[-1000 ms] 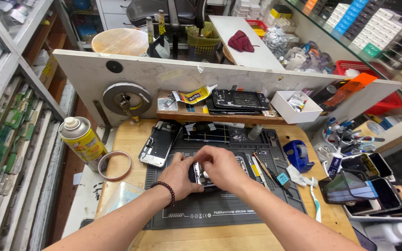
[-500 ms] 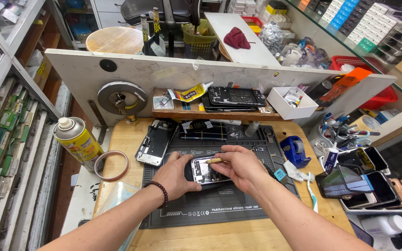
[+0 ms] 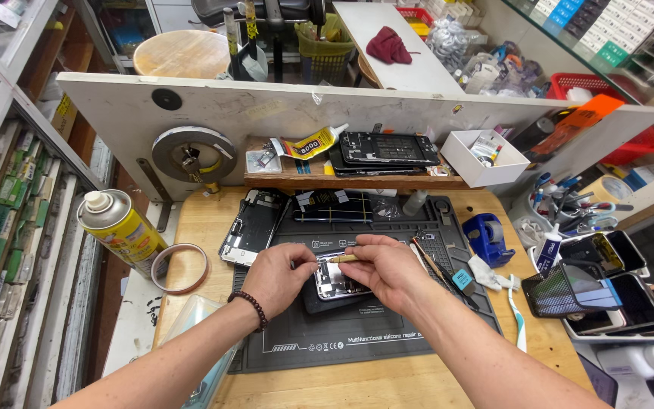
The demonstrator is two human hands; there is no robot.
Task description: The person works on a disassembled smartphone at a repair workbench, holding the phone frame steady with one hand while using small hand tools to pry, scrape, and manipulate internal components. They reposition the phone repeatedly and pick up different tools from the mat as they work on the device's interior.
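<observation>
A: Phone (image 3: 336, 282) lay opened on the dark mat (image 3: 387, 333) in the head view, right under both hands, its long axis running from 11 to 5 o'clock.

B: Which hand was nearer?

A: Both touched it. The left hand (image 3: 275, 274) sat at its 9 o'clock edge, fingers curled and pinching the frame. The right hand (image 3: 384, 270) came over from 3 o'clock, thumb and forefinger pressed together on a thin tan tool (image 3: 343, 258), tip pointing toward 9 across the phone's upper end.

B: And around them?

A: A spray can (image 3: 119, 229) stood well apart at 9 o'clock on the surface (image 3: 206, 220).
</observation>
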